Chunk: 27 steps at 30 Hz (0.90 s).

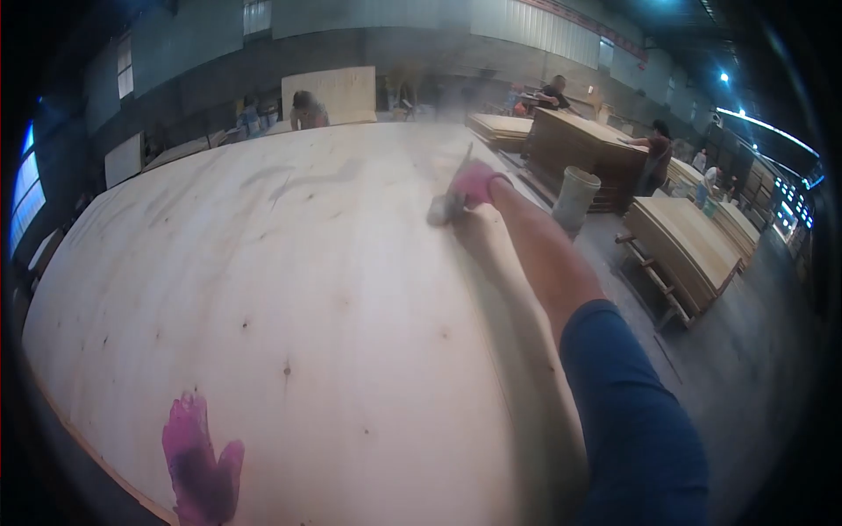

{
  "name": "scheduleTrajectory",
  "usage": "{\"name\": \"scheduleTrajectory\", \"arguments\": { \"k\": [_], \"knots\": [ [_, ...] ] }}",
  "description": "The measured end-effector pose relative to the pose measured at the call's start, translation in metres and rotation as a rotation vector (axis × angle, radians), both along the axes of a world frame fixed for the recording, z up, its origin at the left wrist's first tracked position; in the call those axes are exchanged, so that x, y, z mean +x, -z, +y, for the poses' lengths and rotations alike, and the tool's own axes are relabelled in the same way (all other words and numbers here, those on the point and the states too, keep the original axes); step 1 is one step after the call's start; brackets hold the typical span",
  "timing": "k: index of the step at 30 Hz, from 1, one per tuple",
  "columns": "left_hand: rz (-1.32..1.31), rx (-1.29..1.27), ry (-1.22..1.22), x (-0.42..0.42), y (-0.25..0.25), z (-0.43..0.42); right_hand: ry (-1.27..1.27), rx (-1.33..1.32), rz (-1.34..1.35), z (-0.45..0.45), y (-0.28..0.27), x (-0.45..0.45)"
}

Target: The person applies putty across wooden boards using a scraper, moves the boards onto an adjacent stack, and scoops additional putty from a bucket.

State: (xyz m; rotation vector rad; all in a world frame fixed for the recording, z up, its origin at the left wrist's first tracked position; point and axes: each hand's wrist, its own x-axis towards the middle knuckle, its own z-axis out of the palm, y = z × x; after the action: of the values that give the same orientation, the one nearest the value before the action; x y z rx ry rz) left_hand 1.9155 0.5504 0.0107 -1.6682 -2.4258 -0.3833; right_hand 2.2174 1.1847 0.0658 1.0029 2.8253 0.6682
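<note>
A large pale plywood sheet [351, 307] with small dark knots spreads out in front of me. My left hand [203, 465], in a pink glove with a dark palm area, is at the sheet's near left part with its fingers stretched out; it holds nothing. Far out near the right edge, my right hand [478, 182], also in a pink glove, is closed around a blurred greyish tool [445, 209] at the sheet's surface. A thin pointed part sticks up beside that hand. Blur hides the tool's exact kind. Faint grey smears [307, 180] mark the far part of the sheet.
A pale bucket [575, 197] stands right of the sheet. Beyond it are stacked boards [583, 158] and another stack on a low rack [684, 250]. Several people work further off, one behind the far edge [309, 111] and one beside the stack [656, 153].
</note>
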Motion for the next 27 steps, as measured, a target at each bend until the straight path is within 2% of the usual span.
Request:
{"name": "scheduleTrajectory", "arguments": {
  "k": [1, 2, 3, 4, 6, 8, 10, 14, 16, 17, 19, 20, 22, 24, 27],
  "knots": [
    [-0.017, -0.019, -0.011, -0.005, -0.001, 0.005, 0.101, 0.041, -0.085, -0.003, -0.003, -0.02],
    [-0.156, 0.081, -0.014, -0.012, 0.007, 0.007, 0.123, 0.079, -0.362, -0.008, -0.012, -0.04],
    [-0.293, 0.18, -0.01, -0.019, 0.021, 0.006, 0.036, 0.044, -0.26, 0.003, -0.001, -0.052],
    [-0.433, 0.281, 0.002, -0.019, 0.027, 0.005, 0.056, -0.033, -0.091, -0.02, -0.004, -0.048],
    [-0.308, 0.14, -0.017, -0.009, 0.023, -0.003, 0.191, -0.289, 0.473, -0.087, -0.006, -0.033],
    [-0.157, 0.036, -0.026, -0.008, 0.013, -0.005, 0.156, -0.346, 0.633, -0.141, -0.012, -0.016],
    [0.019, -0.039, -0.024, -0.006, 0.011, -0.008, 0.042, -0.383, 0.523, -0.186, -0.014, 0.008],
    [0.022, -0.017, 0.058, -0.015, 0.009, -0.016, -0.092, -0.522, 0.388, -0.284, -0.017, 0.059],
    [0.041, -0.035, 0.163, -0.03, 0.004, -0.029, -0.326, -0.373, 0.359, -0.333, -0.009, 0.086],
    [0.038, -0.01, 0.126, -0.044, 0.008, -0.042, -0.201, -0.419, 0.371, -0.368, -0.014, 0.094],
    [0.042, 0.048, 0.037, -0.073, 0.015, -0.069, -0.294, -0.388, 0.415, -0.38, -0.011, 0.116],
    [0.065, 0.066, 0.035, -0.074, 0.015, -0.075, -0.351, -0.372, 0.435, -0.379, -0.006, 0.118],
    [0.098, 0.077, 0.038, -0.062, 0.014, -0.082, -0.197, -0.23, 0.506, -0.34, 0.008, 0.104],
    [0.099, 0.084, 0.03, -0.065, 0.013, -0.082, 0.056, -0.287, 0.481, -0.355, -0.01, 0.071],
    [0.084, 0.104, 0.037, -0.068, 0.02, -0.088, 0.01, -0.456, 0.519, -0.381, -0.004, 0.074]
  ]
}}
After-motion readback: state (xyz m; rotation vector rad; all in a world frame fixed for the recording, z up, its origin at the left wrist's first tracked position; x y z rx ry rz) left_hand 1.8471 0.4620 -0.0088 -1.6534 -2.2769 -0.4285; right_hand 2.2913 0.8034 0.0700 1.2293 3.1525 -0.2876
